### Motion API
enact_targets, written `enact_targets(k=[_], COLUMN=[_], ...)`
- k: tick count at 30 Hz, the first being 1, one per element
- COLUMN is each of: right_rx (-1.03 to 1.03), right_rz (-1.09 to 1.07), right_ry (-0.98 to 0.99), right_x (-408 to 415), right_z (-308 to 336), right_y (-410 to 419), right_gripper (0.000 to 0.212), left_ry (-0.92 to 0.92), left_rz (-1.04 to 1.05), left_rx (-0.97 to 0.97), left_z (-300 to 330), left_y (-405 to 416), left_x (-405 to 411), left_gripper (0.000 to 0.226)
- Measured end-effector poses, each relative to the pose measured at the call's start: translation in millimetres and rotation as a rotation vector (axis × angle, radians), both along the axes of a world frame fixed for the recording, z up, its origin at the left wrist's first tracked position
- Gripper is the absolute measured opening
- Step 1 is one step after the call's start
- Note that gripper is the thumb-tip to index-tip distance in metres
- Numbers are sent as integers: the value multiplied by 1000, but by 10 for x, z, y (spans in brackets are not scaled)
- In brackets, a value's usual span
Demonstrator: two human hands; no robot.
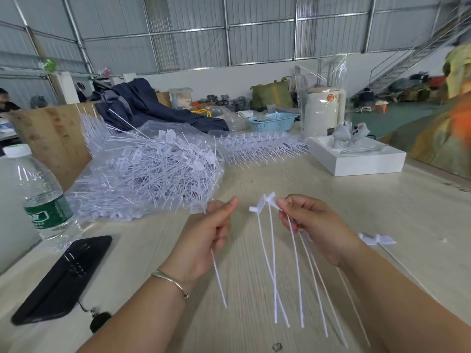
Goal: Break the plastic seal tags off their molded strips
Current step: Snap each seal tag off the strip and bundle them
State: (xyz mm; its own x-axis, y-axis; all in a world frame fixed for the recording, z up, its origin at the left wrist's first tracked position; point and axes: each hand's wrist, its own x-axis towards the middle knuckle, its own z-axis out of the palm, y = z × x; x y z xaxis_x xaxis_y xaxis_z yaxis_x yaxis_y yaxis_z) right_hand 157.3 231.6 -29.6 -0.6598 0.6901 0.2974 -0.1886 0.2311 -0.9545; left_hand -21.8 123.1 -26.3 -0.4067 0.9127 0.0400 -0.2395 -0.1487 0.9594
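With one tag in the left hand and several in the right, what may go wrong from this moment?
1. The right hand pinches a bunch of tags only near the heads; the long tails hang loose and cross, so they may tangle or slip out.
2. The left hand holds a single tag above the table; if dropped beside the heaped bag of tags, it may get mixed in.

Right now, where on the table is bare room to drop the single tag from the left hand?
Bare wood lies between the bagged tag heap and the white box, just beyond both hands. Another patch: right of the right hand, past the loose tags. The left side is crowded by the bottle and phone.
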Motion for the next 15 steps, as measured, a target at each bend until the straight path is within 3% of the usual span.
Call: enact_targets(k=[3, 6, 10, 13, 15], right_rx=[37, 128, 135, -72, -55], right_rz=[-10, 80, 53, 20, 48], right_ry=[11, -89, -103, 105, 102], right_x=[-5, -128, -87, 40, -3], right_z=[-41, -127, -56, 23, -3], right_y=[14, -112, -114, 24, 17], right_gripper=[30, 28, 24, 26, 32], left_ry=[119, 204, 129, 44, 68], left_rz=[10, -10, -87, 62, 82], left_rx=[42, -37, -2, 12, 18], left_z=[52, -16, -6, 36, 7], left_y=[-32, 18, 12, -10, 4], left_x=[37, 248, 277, 85, 113], left_gripper=[31, 37, 34, 35, 37])
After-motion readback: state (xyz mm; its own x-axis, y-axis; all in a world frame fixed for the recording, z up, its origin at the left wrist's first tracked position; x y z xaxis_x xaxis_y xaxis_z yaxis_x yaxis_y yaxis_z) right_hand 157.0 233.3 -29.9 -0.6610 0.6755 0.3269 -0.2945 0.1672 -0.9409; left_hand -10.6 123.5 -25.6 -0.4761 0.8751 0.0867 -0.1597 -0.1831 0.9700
